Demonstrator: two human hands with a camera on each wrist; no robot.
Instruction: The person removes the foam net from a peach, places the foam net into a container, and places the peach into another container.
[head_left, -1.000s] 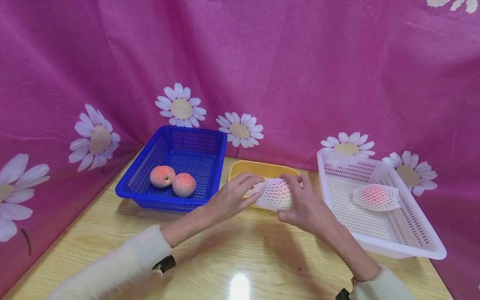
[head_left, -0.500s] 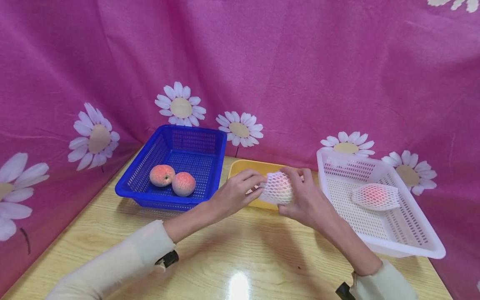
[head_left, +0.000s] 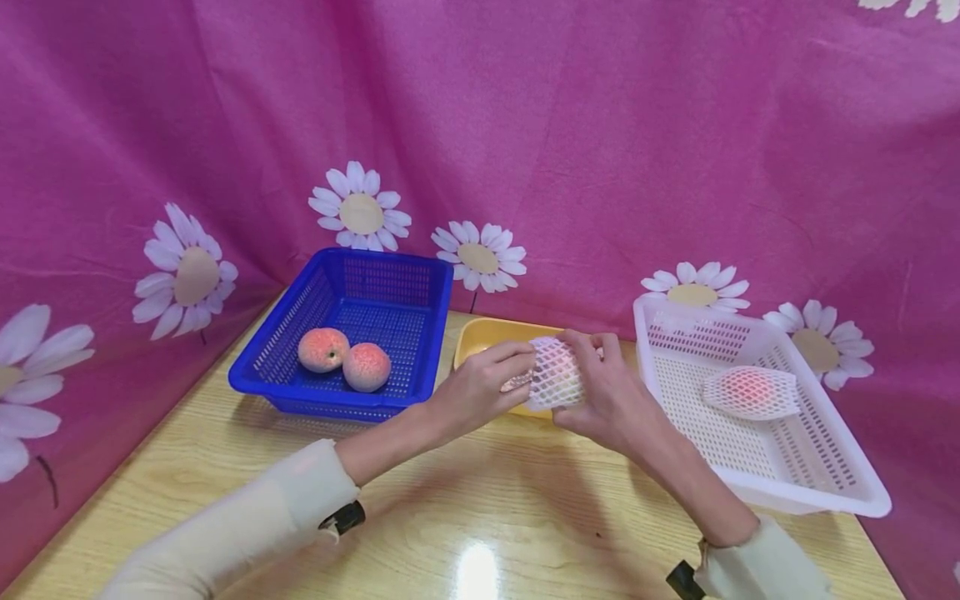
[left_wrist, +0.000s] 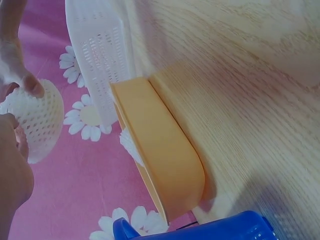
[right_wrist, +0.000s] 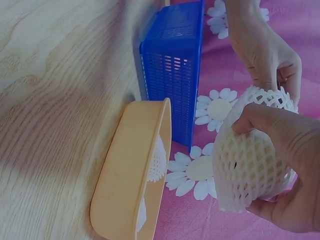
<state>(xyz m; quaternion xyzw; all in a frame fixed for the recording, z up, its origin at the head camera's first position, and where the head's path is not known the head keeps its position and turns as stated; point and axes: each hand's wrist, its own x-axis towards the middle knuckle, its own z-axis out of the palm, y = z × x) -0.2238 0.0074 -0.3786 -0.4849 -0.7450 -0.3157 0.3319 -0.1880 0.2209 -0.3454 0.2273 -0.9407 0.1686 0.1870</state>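
A peach in a white foam net (head_left: 555,377) is held up above the yellow tray. My right hand (head_left: 613,398) grips it from the right, thumb and fingers spread round the netted fruit (right_wrist: 250,160). From the left, my left hand (head_left: 480,387) has its fingers curled at the open end of the net, pinching the edge; its fingertips are partly hidden by the mesh. In the left wrist view, both hands meet at the net (left_wrist: 42,117) on the far left.
A blue basket (head_left: 442,333) at left holds two bare peaches (head_left: 347,358). In the white basket (head_left: 847,450) at right lies another netted peach (head_left: 752,393). The yellow tray (right_wrist: 127,165) holds white foam nets (right_wrist: 159,160). A flowered pink cloth (head_left: 570,167) hangs behind.
The net's left end, stretched out toward my left hand a second ago, now sits closer round the peach. My left fingers have moved slightly right and curled more at its edge.
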